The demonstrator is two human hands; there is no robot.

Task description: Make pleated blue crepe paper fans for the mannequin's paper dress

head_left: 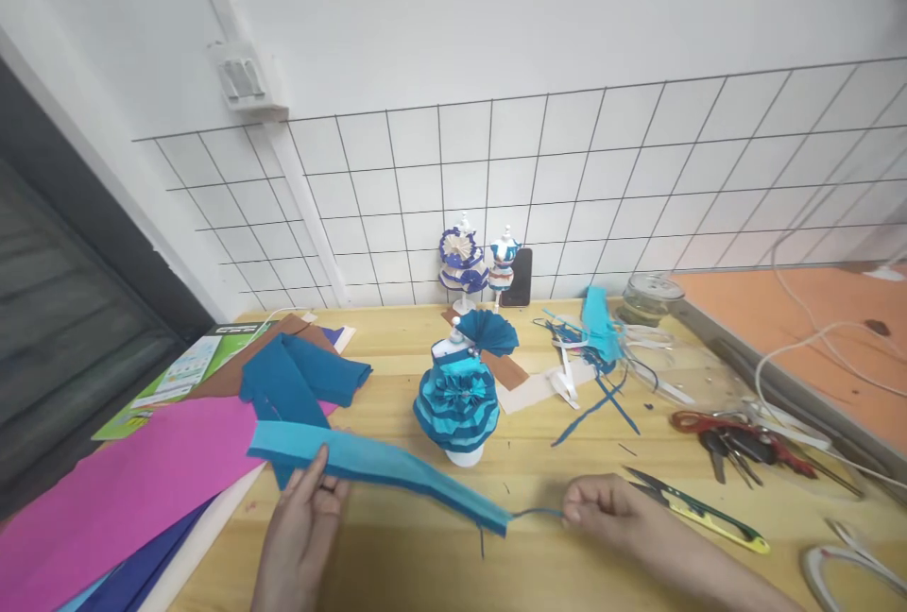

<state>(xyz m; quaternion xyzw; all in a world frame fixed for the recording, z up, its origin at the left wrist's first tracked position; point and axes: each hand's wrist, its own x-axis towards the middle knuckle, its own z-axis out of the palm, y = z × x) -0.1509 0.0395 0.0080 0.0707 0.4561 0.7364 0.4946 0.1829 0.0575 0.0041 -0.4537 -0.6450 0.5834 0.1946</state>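
My left hand (301, 527) pinches the left part of a long folded strip of light blue crepe paper (383, 470) that stretches across the wooden table (539, 480). At the strip's right end my right hand (613, 508) pinches a thin dark blue thread (537, 513). Just behind the strip stands a small mannequin with a blue ruffled paper dress (457, 390).
Pink (120, 480), dark blue and teal (298, 376) paper sheets lie at the left. Yellow-handled snips (698, 513) lie right of my right hand, with red scissors and keys (737, 437) beyond. Two dressed mini mannequins (478, 263), a phone, a glass jar (648, 300), paper scraps and white cables sit farther back.
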